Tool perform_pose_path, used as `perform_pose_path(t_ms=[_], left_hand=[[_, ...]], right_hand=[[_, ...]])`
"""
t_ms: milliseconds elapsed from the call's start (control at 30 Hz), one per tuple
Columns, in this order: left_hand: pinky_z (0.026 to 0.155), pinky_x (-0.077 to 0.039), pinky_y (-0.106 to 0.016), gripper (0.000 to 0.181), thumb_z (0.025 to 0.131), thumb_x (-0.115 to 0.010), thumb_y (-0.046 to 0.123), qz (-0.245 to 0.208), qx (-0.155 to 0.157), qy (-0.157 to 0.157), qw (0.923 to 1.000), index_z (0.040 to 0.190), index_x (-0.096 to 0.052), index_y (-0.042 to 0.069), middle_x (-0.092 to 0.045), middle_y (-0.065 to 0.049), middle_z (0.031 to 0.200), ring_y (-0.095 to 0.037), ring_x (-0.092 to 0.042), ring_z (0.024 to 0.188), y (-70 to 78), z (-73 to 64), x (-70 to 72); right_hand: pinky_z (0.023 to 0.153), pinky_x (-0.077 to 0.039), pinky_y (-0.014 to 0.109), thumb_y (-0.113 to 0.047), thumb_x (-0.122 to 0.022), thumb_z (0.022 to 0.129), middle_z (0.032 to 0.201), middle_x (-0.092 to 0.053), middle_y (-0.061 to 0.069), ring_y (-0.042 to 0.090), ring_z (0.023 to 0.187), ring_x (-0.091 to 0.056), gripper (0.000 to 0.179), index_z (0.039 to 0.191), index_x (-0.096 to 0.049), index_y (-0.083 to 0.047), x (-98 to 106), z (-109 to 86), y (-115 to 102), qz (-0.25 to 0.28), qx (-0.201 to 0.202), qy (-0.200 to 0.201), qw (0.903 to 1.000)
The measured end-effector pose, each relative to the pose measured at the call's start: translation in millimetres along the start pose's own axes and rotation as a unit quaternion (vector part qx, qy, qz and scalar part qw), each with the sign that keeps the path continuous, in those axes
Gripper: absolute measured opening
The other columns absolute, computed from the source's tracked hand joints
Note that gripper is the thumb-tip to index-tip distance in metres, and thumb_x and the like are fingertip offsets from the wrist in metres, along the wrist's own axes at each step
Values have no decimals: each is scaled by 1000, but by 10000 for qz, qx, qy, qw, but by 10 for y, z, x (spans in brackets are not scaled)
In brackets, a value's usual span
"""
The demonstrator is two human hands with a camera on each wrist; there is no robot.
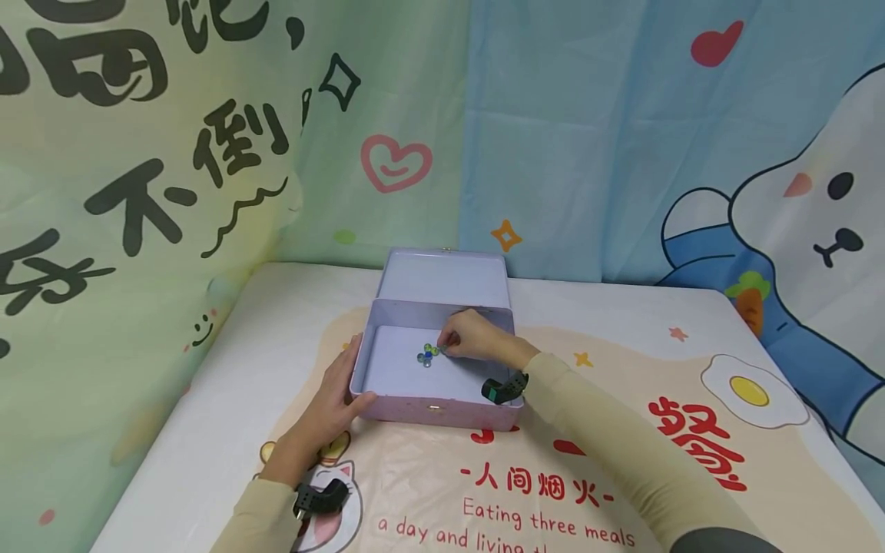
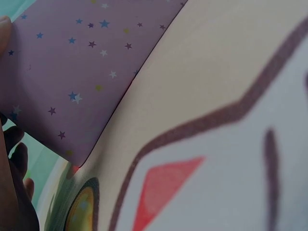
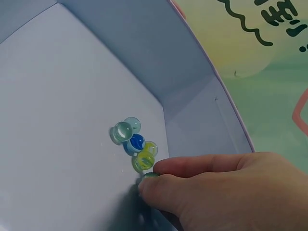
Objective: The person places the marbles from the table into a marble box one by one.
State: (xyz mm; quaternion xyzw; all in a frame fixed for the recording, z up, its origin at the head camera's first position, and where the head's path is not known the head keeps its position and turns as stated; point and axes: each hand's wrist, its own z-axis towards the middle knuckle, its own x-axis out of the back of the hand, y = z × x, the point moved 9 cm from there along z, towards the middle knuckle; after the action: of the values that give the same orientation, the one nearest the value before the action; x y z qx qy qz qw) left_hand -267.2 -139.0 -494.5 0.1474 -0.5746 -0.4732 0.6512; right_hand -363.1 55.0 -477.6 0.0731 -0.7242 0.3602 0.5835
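Note:
An open tin box [image 1: 397,411] with a pale inside and a purple, star-printed outside [image 2: 91,62] stands on the table. My left hand [image 1: 335,399] grips its near left corner, thumb at the front rim and fingers along the left wall. Inside, several glass marbles sit close together on the floor: a clear one [image 3: 123,131], a blue one [image 3: 136,143] and a yellow-green one [image 3: 145,160] among them. Beside this cluster my right hand [image 1: 477,338] reaches into the box. Its thumb and forefinger pinch a greenish marble [image 3: 150,175], mostly covered by the fingertips.
Behind the box its lid [image 1: 442,276] leans back, raised. A printed cloth [image 1: 539,445] with red lettering covers the table. Printed curtains [image 1: 539,138] hang behind and at the left. Each wrist wears a black strap.

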Motion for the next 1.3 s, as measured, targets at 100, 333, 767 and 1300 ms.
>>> perform_pose_path(t_ms=[100,333,767,1300], left_hand=[[110,-12,-66,89,87,-58,44,13,7,-15,10000,154,-6,18,-11,-17,159,-43,-12,144,-2,5,-1],[111,-11,-65,89,87,-58,43,4,-51,1,10000,154,-6,18,-11,-18,159,-43,-12,144,2,11,7],[111,-11,-64,89,87,-58,45,31,-136,56,9999,154,-5,20,-11,-16,159,-42,-13,144,-9,20,12],[112,-11,-63,89,87,-59,42,-69,-249,90,9996,154,-8,14,-13,-21,158,-43,-14,144,22,12,7]], right_hand=[[75,-53,22,-7,-72,81,89,-69,0,8,80,-62,12,93,-75,-9,5,-1,4,-14,-13,4,10000],[75,-53,22,-8,-72,82,90,-69,0,8,80,-62,13,94,-75,-10,6,-3,4,-43,-19,-11,10000],[75,-53,21,-12,-75,80,91,-69,0,8,82,-63,16,96,-75,-9,19,-13,-9,81,111,42,9999],[83,-54,27,-17,-71,85,101,-69,4,15,96,-67,22,104,-73,-7,154,-39,56,1102,-160,340,9932]])
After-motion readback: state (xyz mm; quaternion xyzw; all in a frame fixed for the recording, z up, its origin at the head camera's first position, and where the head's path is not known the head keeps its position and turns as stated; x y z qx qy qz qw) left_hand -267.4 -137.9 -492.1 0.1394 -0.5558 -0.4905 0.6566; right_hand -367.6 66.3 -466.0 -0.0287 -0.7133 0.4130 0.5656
